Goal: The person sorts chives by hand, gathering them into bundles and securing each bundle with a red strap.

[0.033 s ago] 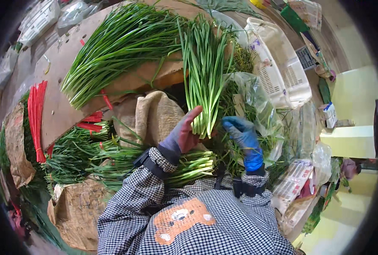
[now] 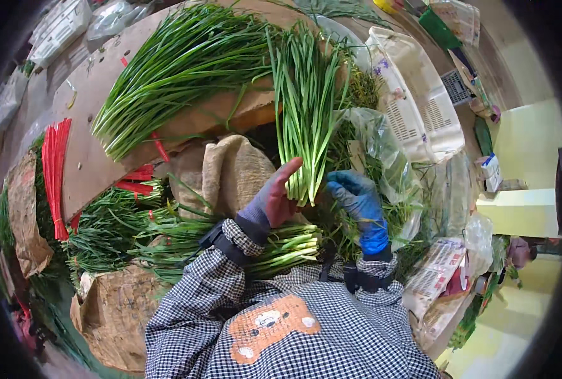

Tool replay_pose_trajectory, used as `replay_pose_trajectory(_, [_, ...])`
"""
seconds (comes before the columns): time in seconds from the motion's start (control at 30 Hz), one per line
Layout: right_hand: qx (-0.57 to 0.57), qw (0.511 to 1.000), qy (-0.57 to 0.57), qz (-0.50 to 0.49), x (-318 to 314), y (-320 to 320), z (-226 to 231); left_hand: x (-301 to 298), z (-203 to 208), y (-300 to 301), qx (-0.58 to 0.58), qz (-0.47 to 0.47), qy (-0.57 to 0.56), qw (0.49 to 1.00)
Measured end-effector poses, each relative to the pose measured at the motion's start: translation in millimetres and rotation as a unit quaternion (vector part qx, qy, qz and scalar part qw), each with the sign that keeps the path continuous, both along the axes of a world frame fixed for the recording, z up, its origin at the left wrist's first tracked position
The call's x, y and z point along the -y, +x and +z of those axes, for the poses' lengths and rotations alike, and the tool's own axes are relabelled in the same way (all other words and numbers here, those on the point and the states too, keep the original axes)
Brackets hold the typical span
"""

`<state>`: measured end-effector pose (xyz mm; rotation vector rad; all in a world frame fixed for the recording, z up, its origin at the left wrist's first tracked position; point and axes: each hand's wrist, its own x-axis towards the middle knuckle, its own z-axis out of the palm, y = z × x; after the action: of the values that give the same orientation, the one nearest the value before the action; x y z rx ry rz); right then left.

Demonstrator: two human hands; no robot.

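Note:
My left hand, in a reddish-purple glove, is closed around the lower stems of a bunch of garlic chives. The pale cut ends point toward me and the green leaves fan away. Just right of the stem ends is my right hand, in a blue glove. Its fingers are curled and pressed together; whatever they may hold is hidden. A larger pile of garlic chives lies on the brown board to the left. Below my left wrist, another heap of chives rests across my lap.
Red ties hang over the board's left edge. A folded burlap cloth lies beside my left hand. Tied green bundles are at the left. Clear plastic and a white crate stand to the right.
My right hand has shifted slightly left, closer to the stem ends. My left hand keeps its hold on the bunch, almost unmoved.

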<state>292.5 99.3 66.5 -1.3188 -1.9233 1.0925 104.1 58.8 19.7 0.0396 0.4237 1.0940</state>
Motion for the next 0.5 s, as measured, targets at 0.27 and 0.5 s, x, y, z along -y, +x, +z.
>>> replay_pose_trajectory(0.27, [-0.060,0.997,-0.005,0.047,-1,-29,-18,3,8,-3,-0.038,-0.018,0.022,0.999])
replay_pose_trajectory(0.5, [-0.158,0.987,-0.012,0.015,5,-33,-21,4,2,3,-0.131,0.025,0.059,0.989])
